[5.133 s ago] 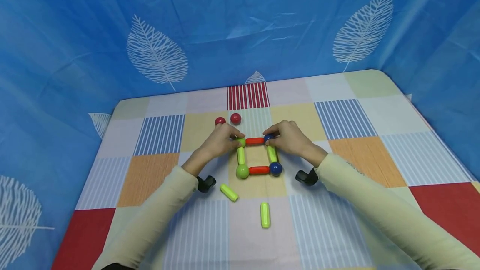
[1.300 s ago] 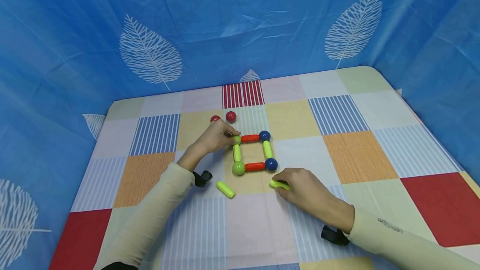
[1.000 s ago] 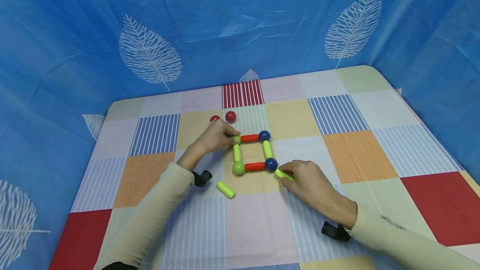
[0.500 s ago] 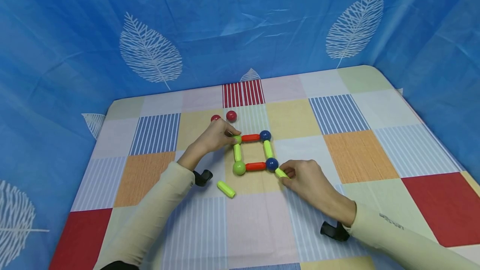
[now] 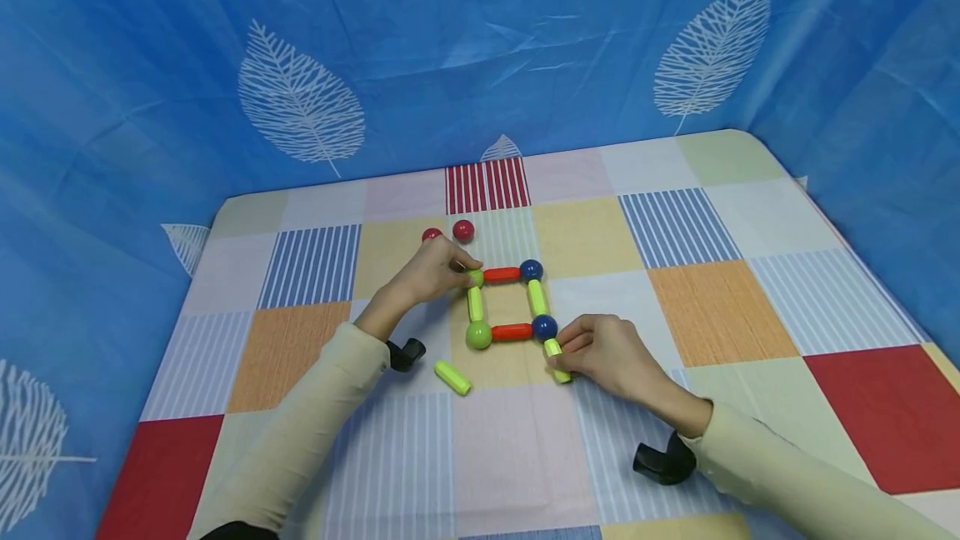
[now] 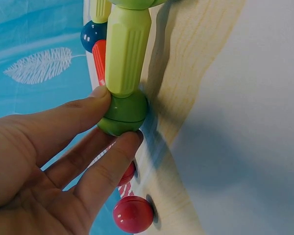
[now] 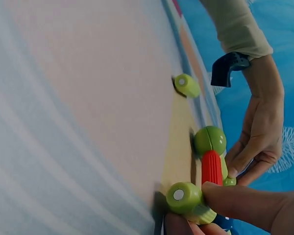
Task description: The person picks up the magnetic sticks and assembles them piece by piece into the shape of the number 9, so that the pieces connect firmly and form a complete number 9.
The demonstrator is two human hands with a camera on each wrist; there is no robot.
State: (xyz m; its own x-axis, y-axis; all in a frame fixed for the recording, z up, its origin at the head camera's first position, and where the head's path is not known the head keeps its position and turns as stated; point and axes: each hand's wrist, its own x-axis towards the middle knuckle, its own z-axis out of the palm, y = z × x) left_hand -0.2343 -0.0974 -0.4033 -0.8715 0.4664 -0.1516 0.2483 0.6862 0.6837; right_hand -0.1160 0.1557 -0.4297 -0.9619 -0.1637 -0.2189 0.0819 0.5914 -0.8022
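A square of balls and rods lies on the table: two green balls on the left, two blue balls on the right, red rods across and yellow-green rods along the sides. My left hand (image 5: 435,275) pinches the far green ball (image 6: 123,115) between thumb and fingers. My right hand (image 5: 606,354) pinches a yellow-green rod (image 5: 553,349), whose far end meets the near blue ball (image 5: 544,327). In the right wrist view the rod's near end (image 7: 179,195) points at the camera. The near green ball (image 5: 478,335) and near red rod (image 5: 512,332) sit untouched.
One loose yellow-green rod (image 5: 452,377) lies in front of the square. Behind the left hand are two red balls, one (image 5: 463,231) fully visible, the other (image 5: 431,234) partly covered. A blue leaf-patterned sheet (image 5: 480,48) hangs behind the patchwork-covered table (image 5: 697,227).
Earlier my right hand left the far blue ball and picked up the rod from the table. It brought the rod to the near blue ball, then swung it nearly in line with the right side.
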